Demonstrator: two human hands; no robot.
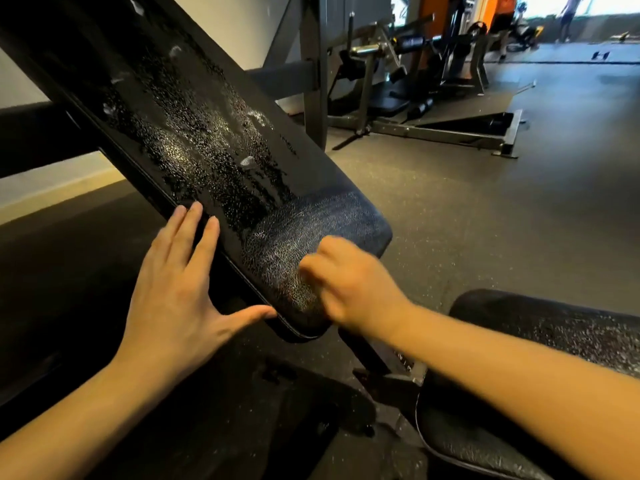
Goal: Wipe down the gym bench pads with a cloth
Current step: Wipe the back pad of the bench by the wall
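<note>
Two bare forearms enter from the bottom edge, one per side.

Left hand [173,299]: grip apart, four fingers [194,233] straight and laid flat against the left edge of the pad, thumb spread out and touching the lower corner. It holds nothing.

Pad 1: long black textured vinyl back pad [180,116], tilted, its upper end at the top left and its lower end at centre frame. A wet band of fine droplets [194,140] runs down its length, and the lower end shows a duller, bluish sheen.

Right hand [349,289]: blurred by motion, knuckles up, fingers curled under, resting on the lower end of the back pad. Cannot tell what, if anything, the grip is clamped on. The cloth is not distinguishable.

Pad 2: black textured vinyl seat pad [554,327], lower right, under the right forearm, speckled with droplets. A dark metal frame joint [391,379] sits between the two pads.

Grey speckled rubber floor [485,209] lies beyond. One dark steel gym machine [415,81] stands at the upper right. One person [569,15] stands far off at the top right.
</note>
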